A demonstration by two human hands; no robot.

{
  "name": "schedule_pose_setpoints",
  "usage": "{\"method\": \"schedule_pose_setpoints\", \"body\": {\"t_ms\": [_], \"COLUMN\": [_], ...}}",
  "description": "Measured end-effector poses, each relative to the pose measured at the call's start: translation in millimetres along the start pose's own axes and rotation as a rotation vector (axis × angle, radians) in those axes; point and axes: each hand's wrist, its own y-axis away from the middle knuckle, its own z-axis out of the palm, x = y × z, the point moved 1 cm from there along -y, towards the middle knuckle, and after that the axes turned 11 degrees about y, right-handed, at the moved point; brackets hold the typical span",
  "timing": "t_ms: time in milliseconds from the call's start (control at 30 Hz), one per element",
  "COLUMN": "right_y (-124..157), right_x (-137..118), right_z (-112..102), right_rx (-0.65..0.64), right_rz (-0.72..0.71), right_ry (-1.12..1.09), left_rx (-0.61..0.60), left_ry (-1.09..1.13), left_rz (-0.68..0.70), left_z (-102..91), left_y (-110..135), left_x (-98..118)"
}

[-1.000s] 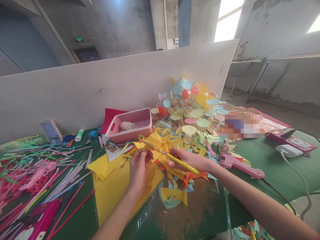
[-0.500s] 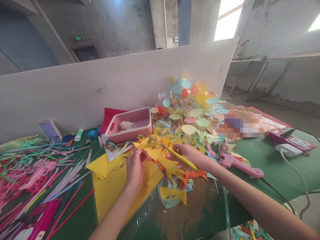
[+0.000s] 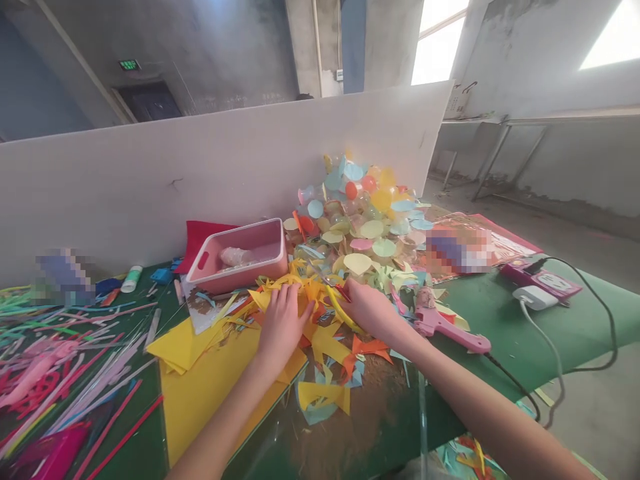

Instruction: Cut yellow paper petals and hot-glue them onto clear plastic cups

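Note:
My right hand (image 3: 367,308) grips a pair of scissors (image 3: 339,308) by its yellow handles, with the blades pointing away and slightly left over the paper scraps. Just to the left, my left hand (image 3: 284,320) reaches palm down onto yellow paper scraps (image 3: 316,291), its thumb apart from the fingers. Its fingertips are partly lost among the scraps, and no held piece shows. Under my left forearm lies a large yellow paper sheet (image 3: 210,387), with smaller yellow pieces (image 3: 183,343) on its far left corner.
A pink bin (image 3: 240,277) holds a wrapped roll-like thing. Behind the scraps rises a heap of clear cups with coloured paper discs (image 3: 357,227). A pink glue gun (image 3: 450,330) and power strip (image 3: 543,280) sit right; coloured strips (image 3: 100,373) cover the left. A white board (image 3: 150,180) stands behind.
My left hand has gone from curled fingers to reaching down onto the yellow scraps. The scissors have turned, their blades now pointing more forward. The whole view has swung right.

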Motion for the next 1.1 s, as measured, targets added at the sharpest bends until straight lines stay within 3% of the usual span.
{"method": "schedule_pose_setpoints", "body": {"t_ms": [167,333,433,567,667,867,967,1100], "right_y": [2.7,2.3,0.3,-2.0,-2.4,-5.1,-7.0,-4.0], "right_x": [-3.8,-7.1,-7.0,-7.0,-8.6,-9.5,-9.6,-13.8], "right_z": [-3.4,-5.3,-3.5,0.5,2.3,10.0,15.9,14.7], "right_rx": [0.01,0.005,-0.005,-0.017,-0.02,-0.019,0.063,0.341], "right_rz": [-0.003,-0.011,-0.011,-0.018,-0.036,-0.093,-0.161,-0.264], "right_ry": [0.024,0.05,0.066,0.084,0.09,0.122,0.174,0.145], "left_rx": [-0.12,-0.101,-0.018,0.126,0.126,0.145,0.131,0.158], "left_ry": [-0.143,-0.129,-0.113,0.042,0.257,0.458,0.528,0.623], "left_rz": [-0.032,-0.047,-0.057,-0.186,-0.374,-0.48,-0.565,-0.698], "left_z": [10.8,7.9,-2.0,-15.8,-19.3,-10.4,-5.5,-1.1], "left_y": [-17.9,-17.0,-13.5,-6.1,-0.3,8.3,14.2,22.9], "left_x": [-4.4,-6.7,-1.4,8.1,13.2,15.9,12.8,5.9]}}
